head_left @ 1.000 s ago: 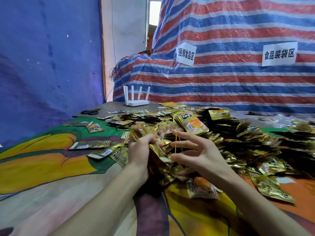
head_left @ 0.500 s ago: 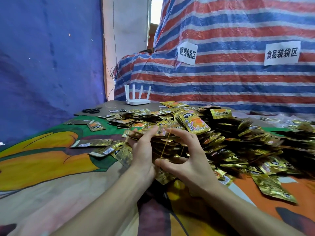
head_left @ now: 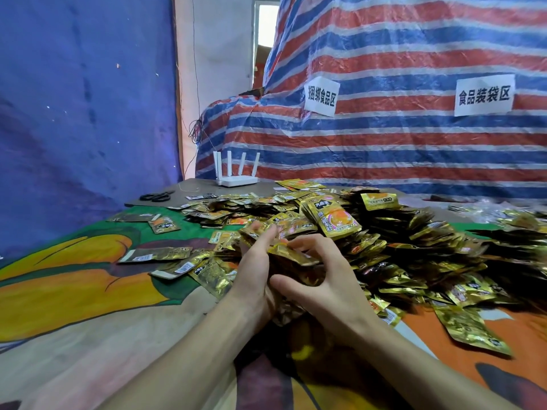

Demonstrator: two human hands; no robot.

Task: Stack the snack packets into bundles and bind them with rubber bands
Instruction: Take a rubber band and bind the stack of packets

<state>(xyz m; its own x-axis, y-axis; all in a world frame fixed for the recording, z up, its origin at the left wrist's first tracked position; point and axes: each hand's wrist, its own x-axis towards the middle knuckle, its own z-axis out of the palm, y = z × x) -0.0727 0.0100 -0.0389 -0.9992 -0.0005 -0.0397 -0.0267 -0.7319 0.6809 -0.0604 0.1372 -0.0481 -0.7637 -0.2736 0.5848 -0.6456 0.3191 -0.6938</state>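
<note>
A stack of gold snack packets (head_left: 291, 255) sits between both hands just above the table. My left hand (head_left: 256, 275) grips the stack's left side, thumb up. My right hand (head_left: 325, 281) curls over its right side, fingers bent on top and thumb underneath. The rubber band seen a moment ago is hidden among the fingers and packets. Behind lies a big heap of loose gold packets (head_left: 384, 247), with a bound bundle (head_left: 333, 217) on top.
Loose packets (head_left: 157, 255) lie scattered to the left on the colourful table cloth (head_left: 74, 291). Black scissors (head_left: 157, 196) and a white router (head_left: 236, 180) stand at the far edge. A striped tarp (head_left: 384, 128) with two paper signs rises behind.
My right hand, which held a yellow rubber band stretched open on its fingers, has closed over the stack; the band is no longer visible. The stack lies flatter between both hands.
</note>
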